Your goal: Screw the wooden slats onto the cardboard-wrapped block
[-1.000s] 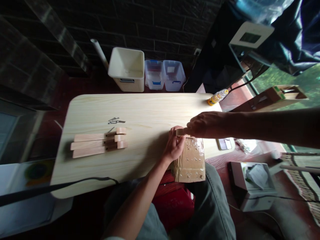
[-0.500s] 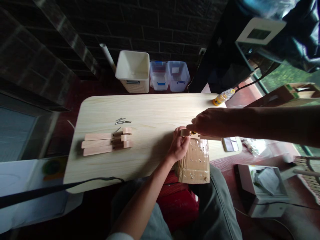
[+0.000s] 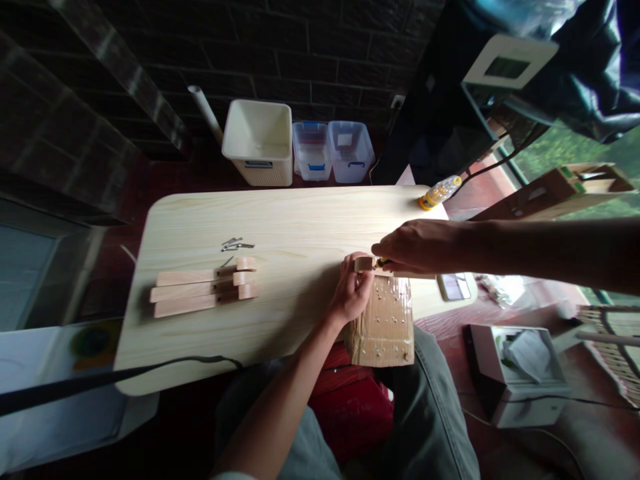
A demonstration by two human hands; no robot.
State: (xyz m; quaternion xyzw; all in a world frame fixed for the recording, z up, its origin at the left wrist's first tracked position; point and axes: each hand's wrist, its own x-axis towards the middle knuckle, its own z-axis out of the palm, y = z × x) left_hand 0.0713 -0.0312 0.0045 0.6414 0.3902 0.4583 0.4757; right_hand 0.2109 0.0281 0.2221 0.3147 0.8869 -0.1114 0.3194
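My left hand (image 3: 351, 293) is closed around the rounded end block (image 3: 363, 265) of a wooden piece, pressing it over the far end of a cardboard box (image 3: 383, 327). From the right reaches my right hand (image 3: 403, 245), its fingers closed on a yellow-and-black screwdriver (image 3: 383, 262) angled at the wood beside the block. Much of the screwdriver is hidden under the fingers. The wooden strip (image 3: 415, 275) runs rightward below my right forearm. At the left of the table lie similar wooden pieces (image 3: 187, 291) with rounded end blocks, side by side.
Several small metal parts (image 3: 237, 246) lie beyond the wooden pieces on the table (image 3: 295, 217). A clear bottle with yellow ends (image 3: 440, 193) stands at the far right corner, a phone (image 3: 454, 287) at the right edge. Behind the table are a cream bin (image 3: 257, 143) and plastic boxes (image 3: 350, 150).
The whole view has shifted slightly, so things sit a little further left. My right hand has turned somewhat, and more of the yellow screwdriver shows. My left hand keeps its hold.
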